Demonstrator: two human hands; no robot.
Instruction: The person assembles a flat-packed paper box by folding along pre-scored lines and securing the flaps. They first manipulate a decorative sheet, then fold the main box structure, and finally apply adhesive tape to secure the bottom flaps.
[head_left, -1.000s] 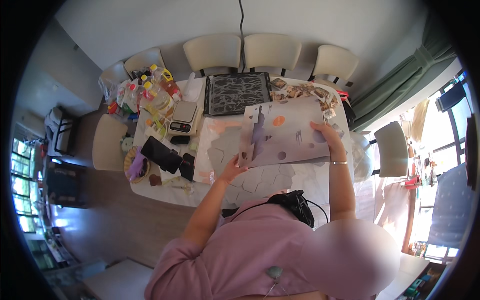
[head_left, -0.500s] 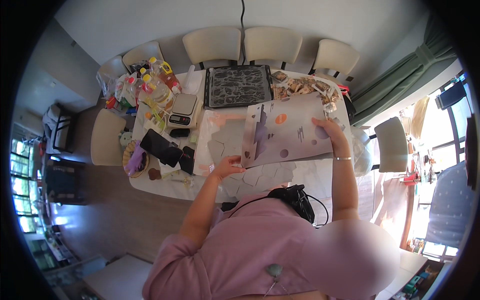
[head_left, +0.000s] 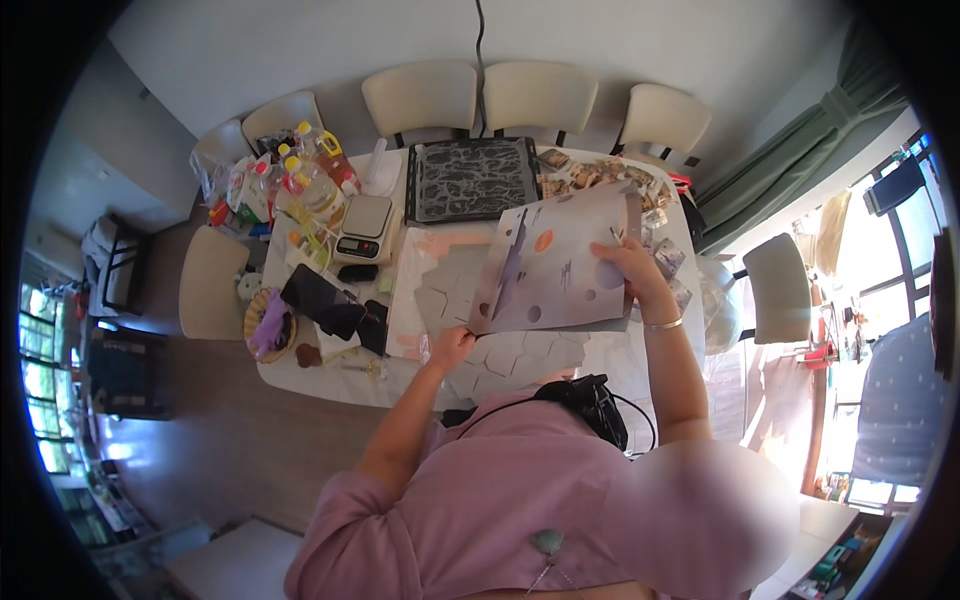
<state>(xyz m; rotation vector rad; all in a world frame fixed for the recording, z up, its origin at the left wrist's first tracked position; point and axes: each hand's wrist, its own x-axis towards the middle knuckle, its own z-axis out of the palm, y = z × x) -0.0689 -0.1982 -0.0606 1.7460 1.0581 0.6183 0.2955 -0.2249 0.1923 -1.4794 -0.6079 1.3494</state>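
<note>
Table (head_left: 622, 364): bottles (head_left: 320, 188) crowd far left.
Printed sheet (head_left: 560, 270): over the table, hiding some.
Black tray (head_left: 470, 217): just past it.
Right hand (head_left: 632, 268): you pinch the sheet's right side.
Left hand (head_left: 453, 346): you pinch its near-left corner.

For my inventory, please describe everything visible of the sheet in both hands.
The sheet is pale grey-lilac, four-sided, and looks like paper or card. It bears an orange oval, purple spots and cloud-like shapes; a grey layer shows under its near edge. It is over the table, left hand at its near left corner, right hand gripping its right side.
</note>
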